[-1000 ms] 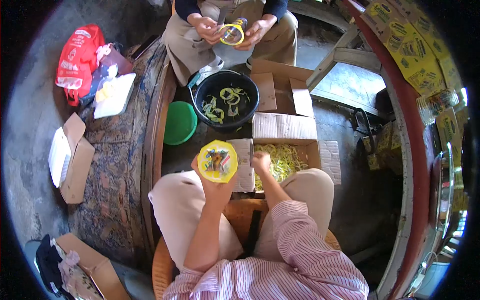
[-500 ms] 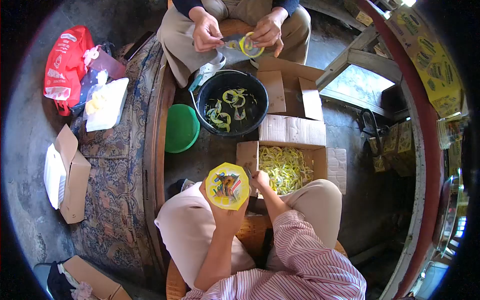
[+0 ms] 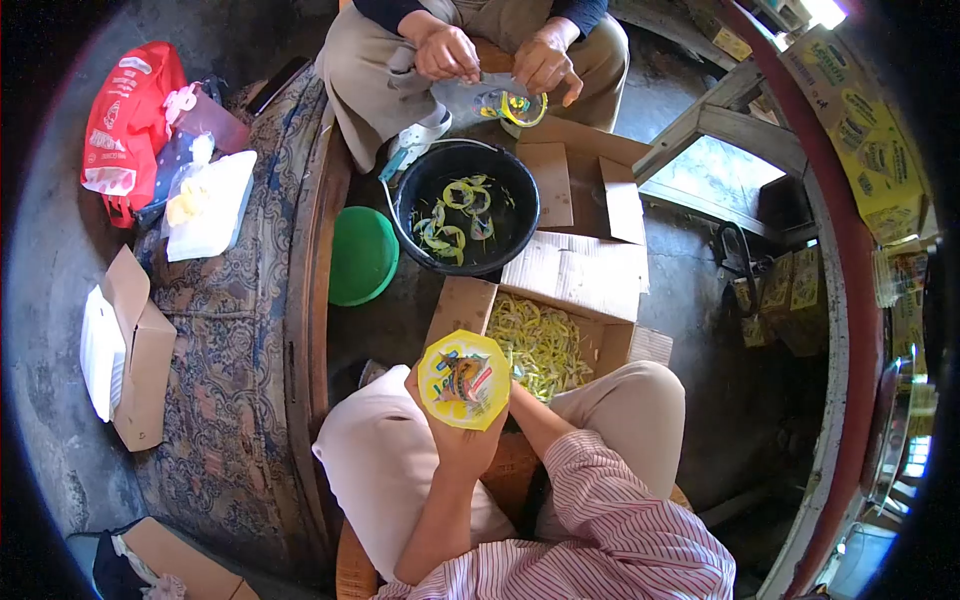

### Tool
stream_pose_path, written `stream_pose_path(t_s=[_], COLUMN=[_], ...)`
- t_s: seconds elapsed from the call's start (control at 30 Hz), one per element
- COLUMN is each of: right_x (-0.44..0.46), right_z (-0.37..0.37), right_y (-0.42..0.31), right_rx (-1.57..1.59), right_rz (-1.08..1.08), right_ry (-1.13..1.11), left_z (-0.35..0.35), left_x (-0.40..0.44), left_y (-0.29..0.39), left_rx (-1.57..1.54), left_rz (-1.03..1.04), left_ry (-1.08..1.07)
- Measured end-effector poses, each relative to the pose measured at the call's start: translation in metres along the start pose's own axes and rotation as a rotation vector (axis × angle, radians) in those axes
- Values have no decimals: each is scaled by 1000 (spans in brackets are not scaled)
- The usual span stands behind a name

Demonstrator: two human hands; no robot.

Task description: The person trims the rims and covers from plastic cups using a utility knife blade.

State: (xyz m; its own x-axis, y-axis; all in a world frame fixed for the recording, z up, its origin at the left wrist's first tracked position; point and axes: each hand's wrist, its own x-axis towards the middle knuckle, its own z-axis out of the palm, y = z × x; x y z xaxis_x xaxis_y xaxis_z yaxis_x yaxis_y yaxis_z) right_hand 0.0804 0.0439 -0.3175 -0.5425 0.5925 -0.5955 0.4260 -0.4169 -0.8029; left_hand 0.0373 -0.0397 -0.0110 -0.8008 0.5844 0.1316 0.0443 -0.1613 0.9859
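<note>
My left hand [image 3: 462, 443] is closed around a yellow-rimmed octagonal printed piece [image 3: 464, 382], its face turned up towards me. A brown and red picture with lettering fills its middle. My right hand [image 3: 518, 401] reaches in at the right edge of this piece. Most of that hand is hidden behind it, so its fingers and anything in them do not show. Just beyond, a cardboard box [image 3: 465, 303] holds a heap of thin yellow-green strips [image 3: 545, 345].
Ahead stands a black bucket [image 3: 398, 225] with cut yellow rings inside, beside a green basin [image 3: 362, 257]. Opposite sits another person, whose hands [image 3: 545, 62] hold a clear piece with a yellow ring [image 3: 524, 108]. A patterned couch [image 3: 225, 380] runs along the left; an open carton [image 3: 625, 190] lies ahead right.
The octagonal piece has turned slightly and shifted right. My right hand has moved from its upper right edge to behind it. The strip box has shifted left and tilted.
</note>
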Motion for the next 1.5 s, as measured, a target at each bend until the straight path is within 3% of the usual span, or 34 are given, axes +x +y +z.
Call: stream_pose_path(t_s=[0.07,0.13,0.17,0.27,0.3,0.33,0.37,0.4,0.53,0.63,0.77,0.87,1.07,1.2,1.4,1.43,1.5], right_x=[10,39,31,-34,-56,-70,-70,-87,-179,-217,-233,-245,-255,-254,-252,-255,-267], right_z=[-3,-16,-20,-64,-79,-96,-109,-120,-122,-114,-117,-110,-107,-118,-106,-103,-102], right_y=[21,49,30,-94,-135,-151,-164,-180,-252,-254,-243,-238,-237,-233,-218,-220,-223], right_rx=[-179,-881,-1235,-1343,-1298,-939,-1085,-871,-364,-145,-306,-329,-337,-300,-107,-43,85], right_rz=[-89,-312,-419,-288,-279,-263,-441,-512,-642,-907,-1144,-1164,-1200,-1201,-1095,-1070,-1010], right_ry=[-91,-243,-319,-334,-289,-163,-75,-18,197,371,543,588,665,696,568,532,465], left_z=[0,5,4,6,6,4,1,-2,-14,5,32,39,47,42,-5,-9,-10], left_x=[-2,-1,0,2,2,4,3,4,11,15,16,20,10,22,37,33,24], left_y=[1,6,6,-2,-5,-1,5,11,7,4,9,3,-15,1,20,28,47], left_rx=[-52,-185,-105,-43,-15,67,85,105,30,26,97,65,-24,-105,-133,-263,-277], left_rz=[-51,-141,-140,-75,-72,-21,-3,28,42,78,129,91,65,175,215,88,100], left_ry=[11,41,17,-72,-117,-195,-257,-318,-373,-365,-477,-524,-416,-272,97,130,204])
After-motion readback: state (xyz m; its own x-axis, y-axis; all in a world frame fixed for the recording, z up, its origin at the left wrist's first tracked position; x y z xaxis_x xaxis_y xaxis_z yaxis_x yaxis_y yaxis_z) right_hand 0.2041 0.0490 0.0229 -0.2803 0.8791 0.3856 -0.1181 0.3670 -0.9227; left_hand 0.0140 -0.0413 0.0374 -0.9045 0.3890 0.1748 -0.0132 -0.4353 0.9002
